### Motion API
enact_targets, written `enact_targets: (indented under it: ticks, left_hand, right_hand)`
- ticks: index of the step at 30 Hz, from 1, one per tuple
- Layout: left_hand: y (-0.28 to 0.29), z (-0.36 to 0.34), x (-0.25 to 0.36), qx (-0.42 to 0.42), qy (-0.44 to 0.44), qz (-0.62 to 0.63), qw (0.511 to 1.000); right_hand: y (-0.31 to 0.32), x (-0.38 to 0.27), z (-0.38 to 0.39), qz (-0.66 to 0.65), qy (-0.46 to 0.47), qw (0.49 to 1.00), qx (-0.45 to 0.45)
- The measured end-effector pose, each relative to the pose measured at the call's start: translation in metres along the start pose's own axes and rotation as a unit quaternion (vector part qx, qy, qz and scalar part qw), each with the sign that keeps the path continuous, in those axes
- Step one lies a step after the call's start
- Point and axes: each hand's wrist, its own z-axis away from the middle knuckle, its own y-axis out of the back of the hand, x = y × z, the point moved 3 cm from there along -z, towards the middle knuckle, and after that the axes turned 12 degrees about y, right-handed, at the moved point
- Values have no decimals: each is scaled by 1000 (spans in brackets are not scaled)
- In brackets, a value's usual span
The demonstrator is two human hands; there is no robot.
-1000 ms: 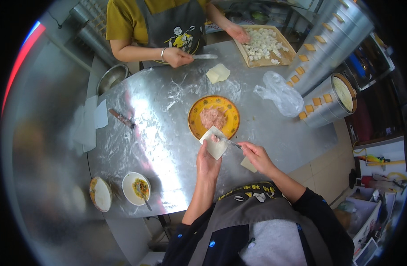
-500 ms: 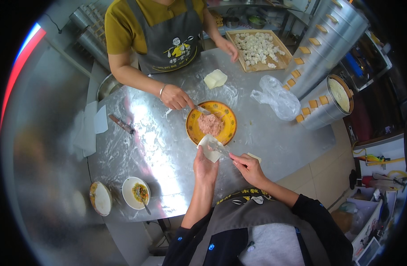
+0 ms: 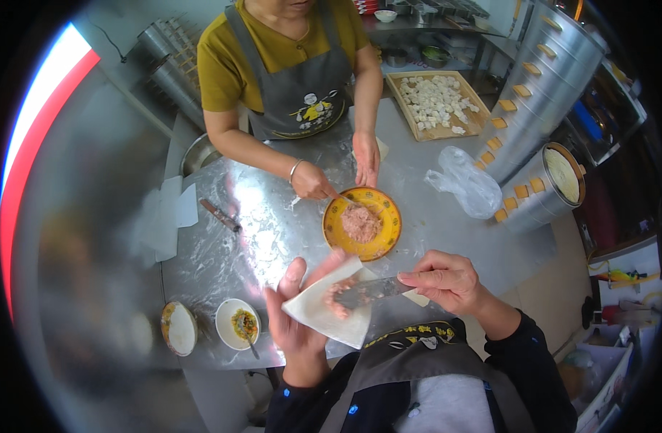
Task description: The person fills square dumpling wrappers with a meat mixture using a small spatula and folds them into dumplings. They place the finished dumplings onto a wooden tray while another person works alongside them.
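A square, pale wonton wrapper (image 3: 324, 315) lies across the palm of my left hand (image 3: 293, 333), whose fingers are stretched and spread around it. My right hand (image 3: 449, 281) grips a flat metal spatula (image 3: 378, 289); its blade rests against the wrapper, with a smear of pink minced meat (image 3: 338, 297) beside it. Beyond my hands, a yellow patterned plate (image 3: 376, 250) holds a mound of pink minced meat (image 3: 361, 222). The co-worker's hand (image 3: 314, 182) holds a thin tool into that meat, and their other hand (image 3: 366, 160) is by the plate's far rim.
A stack of wrappers (image 3: 417, 296) is partly hidden behind my right hand. A bowl (image 3: 228, 339) with chopped filling and another bowl (image 3: 181, 328) stand near left. Farther off are a plastic bag (image 3: 467, 184), a wooden tray (image 3: 428, 136) of small dumplings and tall steamers (image 3: 537, 94).
My hands, with wrapper and spatula, have come nearer to me, away from the plate. The co-worker's other hand has moved from near the tray to the plate's far side.
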Motion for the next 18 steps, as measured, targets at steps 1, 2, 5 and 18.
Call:
enact_targets:
  ticks: [1,2,5,18]
  left_hand:
    - [24,-5,3,70,-3,-83,994]
    - [32,-24,0,141,15,-42,989]
    - [61,-41,-16,207,46,-89,973]
    - [92,-38,-55,395,-48,-275,875]
  right_hand:
    - [0,-5,-6,4,12,1000,-7]
    - [-4,0,-9,26,-2,1000,-5]
    - [-21,28,-5,90,-19,996,-1]
    - [-18,42,9,224,24,972,-64]
